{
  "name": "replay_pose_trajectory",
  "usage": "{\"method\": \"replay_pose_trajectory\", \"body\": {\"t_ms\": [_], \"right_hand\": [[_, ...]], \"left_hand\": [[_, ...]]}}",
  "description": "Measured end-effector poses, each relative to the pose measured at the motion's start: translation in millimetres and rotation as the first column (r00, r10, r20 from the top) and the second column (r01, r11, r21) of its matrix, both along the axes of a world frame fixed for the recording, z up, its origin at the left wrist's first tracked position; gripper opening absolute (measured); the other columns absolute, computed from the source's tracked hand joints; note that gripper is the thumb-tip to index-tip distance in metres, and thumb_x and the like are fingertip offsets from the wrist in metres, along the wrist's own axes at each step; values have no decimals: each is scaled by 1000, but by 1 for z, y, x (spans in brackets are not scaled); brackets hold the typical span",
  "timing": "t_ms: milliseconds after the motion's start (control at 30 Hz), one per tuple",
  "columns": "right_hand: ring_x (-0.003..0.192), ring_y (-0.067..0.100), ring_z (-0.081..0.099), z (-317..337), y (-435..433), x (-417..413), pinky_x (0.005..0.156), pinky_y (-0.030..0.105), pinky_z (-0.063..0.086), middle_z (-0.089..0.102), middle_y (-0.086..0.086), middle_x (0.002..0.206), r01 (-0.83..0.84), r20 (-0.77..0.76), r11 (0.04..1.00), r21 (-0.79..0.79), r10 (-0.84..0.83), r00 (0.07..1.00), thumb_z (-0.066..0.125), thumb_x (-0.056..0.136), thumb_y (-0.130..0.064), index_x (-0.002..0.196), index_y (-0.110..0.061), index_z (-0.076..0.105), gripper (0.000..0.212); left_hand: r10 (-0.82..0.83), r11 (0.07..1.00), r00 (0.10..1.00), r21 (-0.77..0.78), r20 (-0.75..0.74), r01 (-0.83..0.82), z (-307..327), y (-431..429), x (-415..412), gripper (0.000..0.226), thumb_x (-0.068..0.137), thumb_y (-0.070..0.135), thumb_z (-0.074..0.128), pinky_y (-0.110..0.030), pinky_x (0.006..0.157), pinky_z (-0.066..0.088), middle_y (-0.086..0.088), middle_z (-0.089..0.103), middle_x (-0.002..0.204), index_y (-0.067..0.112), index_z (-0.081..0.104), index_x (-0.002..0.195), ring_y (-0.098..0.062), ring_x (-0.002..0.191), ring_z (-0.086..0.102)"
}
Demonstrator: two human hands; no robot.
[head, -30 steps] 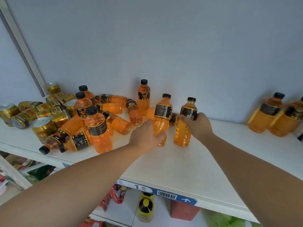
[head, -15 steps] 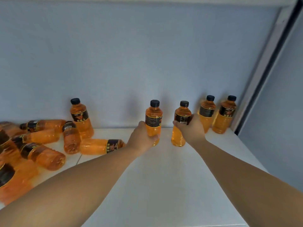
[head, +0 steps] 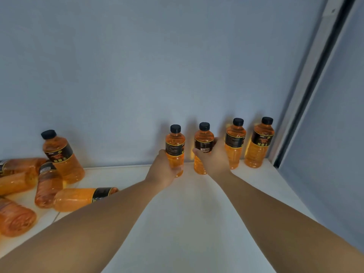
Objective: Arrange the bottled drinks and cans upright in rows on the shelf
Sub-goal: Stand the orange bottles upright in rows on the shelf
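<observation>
Each of my hands grips an upright orange drink bottle with a black cap near the back wall of the white shelf point(head: 193, 223). My left hand point(head: 164, 172) is shut on one bottle point(head: 175, 142). My right hand point(head: 213, 159) is shut on another bottle point(head: 203, 139) just to its right. Two more upright bottles point(head: 235, 142) point(head: 260, 142) stand in a row against the wall at the right corner. At the left, one bottle point(head: 61, 156) stands tilted among several lying bottles point(head: 76, 199). No cans are in view.
A grey back wall point(head: 157, 75) closes the shelf behind the bottles. A side panel with a metal upright point(head: 307, 91) bounds the shelf on the right. Bare shelf surface lies between my forearms and toward the front.
Both hands have carried their bottles farther right and back, close beside the two standing bottles at the corner. The view has swung right, so the cans and most lying bottles left the frame.
</observation>
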State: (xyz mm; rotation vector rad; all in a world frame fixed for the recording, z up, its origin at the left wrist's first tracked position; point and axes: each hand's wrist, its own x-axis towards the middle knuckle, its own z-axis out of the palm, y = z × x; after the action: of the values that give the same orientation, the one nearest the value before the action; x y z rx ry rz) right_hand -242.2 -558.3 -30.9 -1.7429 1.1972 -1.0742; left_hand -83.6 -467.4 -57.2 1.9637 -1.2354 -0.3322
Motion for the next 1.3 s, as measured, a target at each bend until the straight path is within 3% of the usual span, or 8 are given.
{"method": "replay_pose_trajectory", "body": {"t_ms": [167,600,733,833,900,1000,1133,1300], "right_hand": [[100,13,60,-4,-7,4,82,29,48,60,-5,117,-24,8,1000,0,24,1000,83,81,-28,125,-25,40,62],[111,19,60,-3,-10,9,93,35,53,56,-5,121,-49,-21,998,31,49,999,80,84,-19,130,-26,36,64],[112,23,61,-3,-5,9,88,35,54,59,-1,126,-34,-53,998,45,36,998,80,84,-20,139,-23,34,72],[114,26,60,-3,4,7,80,31,49,56,2,135,3,-82,997,78,4,997,79,85,-25,148,-20,30,80],[116,28,57,-4,14,4,80,35,50,49,5,146,54,-115,993,105,-41,992,77,87,-31,153,-19,26,84],[132,34,48,-11,35,-2,94,45,49,40,7,153,126,-184,987,99,-106,977,76,87,-36,152,-17,29,83],[135,33,38,-26,75,-2,108,51,39,42,10,146,169,-314,985,46,-146,938,72,85,-46,144,-13,39,75],[127,28,45,-32,136,35,104,49,44,53,5,137,-4,-391,998,70,31,920,66,86,-57,135,-20,52,63]], "left_hand": [[17,1000,1000,-9,4,-17,-3,-10,7,65,80,32,83,-46,95,55,-5,61,121,17,45,131,-26,109,63],[-22,999,1000,50,-8,23,2,-17,12,72,78,32,85,-44,98,53,-4,61,124,16,45,136,-25,112,62],[-148,984,988,110,47,143,10,-4,18,42,79,35,83,-40,92,55,-1,69,108,23,64,114,-21,100,66],[-167,983,980,89,105,158,12,17,21,21,83,38,80,-19,75,44,7,67,102,35,65,97,-18,97,65],[-165,983,974,107,156,149,10,31,24,30,86,39,77,-21,80,41,3,66,115,31,67,113,-19,108,63],[-145,977,959,191,244,99,9,56,28,58,89,45,71,-26,93,41,0,57,135,22,55,139,-21,123,56],[-216,968,903,205,372,147,15,104,24,49,92,45,66,-30,97,45,2,59,132,22,58,134,-18,121,57],[-241,969,887,151,393,196,16,175,28,35,94,40,64,-36,91,52,4,61,121,23,63,124,-14,111,59]]}}
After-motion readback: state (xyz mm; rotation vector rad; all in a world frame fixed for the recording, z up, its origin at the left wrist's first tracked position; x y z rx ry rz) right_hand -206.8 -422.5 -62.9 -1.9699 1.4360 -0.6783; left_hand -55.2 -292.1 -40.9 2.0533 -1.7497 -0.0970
